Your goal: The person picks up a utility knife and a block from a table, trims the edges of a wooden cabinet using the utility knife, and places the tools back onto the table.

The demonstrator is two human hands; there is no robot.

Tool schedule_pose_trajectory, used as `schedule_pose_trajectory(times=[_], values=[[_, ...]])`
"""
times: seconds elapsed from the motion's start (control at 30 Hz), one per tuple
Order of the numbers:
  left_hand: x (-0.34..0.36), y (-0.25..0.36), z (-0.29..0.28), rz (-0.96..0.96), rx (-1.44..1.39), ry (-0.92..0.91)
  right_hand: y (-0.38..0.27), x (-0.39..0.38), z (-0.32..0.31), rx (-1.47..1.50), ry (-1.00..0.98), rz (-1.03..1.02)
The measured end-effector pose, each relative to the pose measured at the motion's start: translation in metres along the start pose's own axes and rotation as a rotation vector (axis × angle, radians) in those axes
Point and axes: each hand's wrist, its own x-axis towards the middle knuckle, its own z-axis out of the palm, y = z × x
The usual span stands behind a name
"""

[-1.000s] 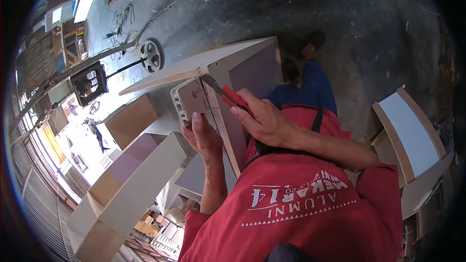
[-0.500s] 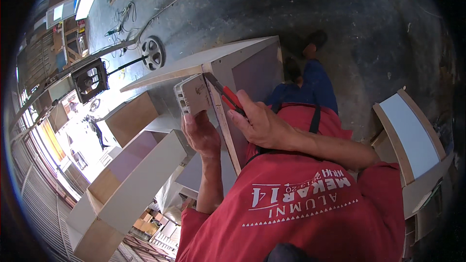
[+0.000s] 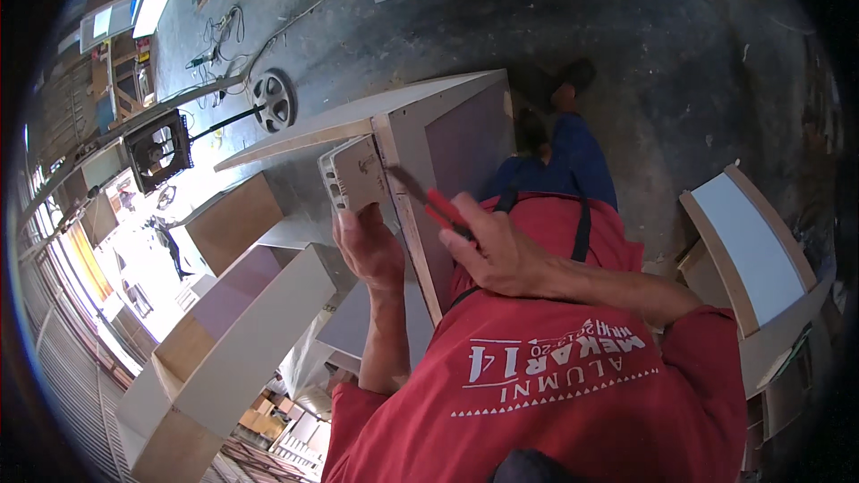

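My left hand [image 3: 369, 250] is closed round the lower end of a pale, flat box-like piece [image 3: 361, 172] with a white slotted side. It holds this piece up against the raw wooden edge of a grey-white cabinet [image 3: 452, 130]. In my right hand [image 3: 501, 255] is a red-handled knife [image 3: 438, 206], its dark blade pointing up and left at the cabinet edge, close beside the pale piece. Whether the blade tip touches the edge I cannot tell. My right fingers wrap the handle and partly cover it.
Pale open box units [image 3: 255, 317] stand at the left, with a brown panel [image 3: 234, 222] behind them. A black floor fan [image 3: 159, 152] on a round base [image 3: 274, 100] is beyond. Cables [image 3: 313, 7] trail over the floor. A curved-edge cabinet piece [image 3: 752, 246] stands at my right.
My right hand has drawn the knife down and to the right along the cabinet edge, a little away from the pale piece. The left hand keeps its hold, nearly still.
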Motion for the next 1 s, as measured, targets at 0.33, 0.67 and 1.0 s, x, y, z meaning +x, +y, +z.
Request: schedule_pose_trajectory(times=[0.33,0.67,1.0], values=[[0.001,0.017,0.026,-0.001,0.357,-0.103,0.0,0.025,0.01,0.007,0.153,0.08],[0.002,0.011,0.015,-0.088,0.255,-0.109,0.0,0.028,0.011,0.105,0.111,0.116],[0.004,0.009,0.013,-0.068,0.267,-0.093,0.002,0.029,0.008,0.128,0.099,0.118]])
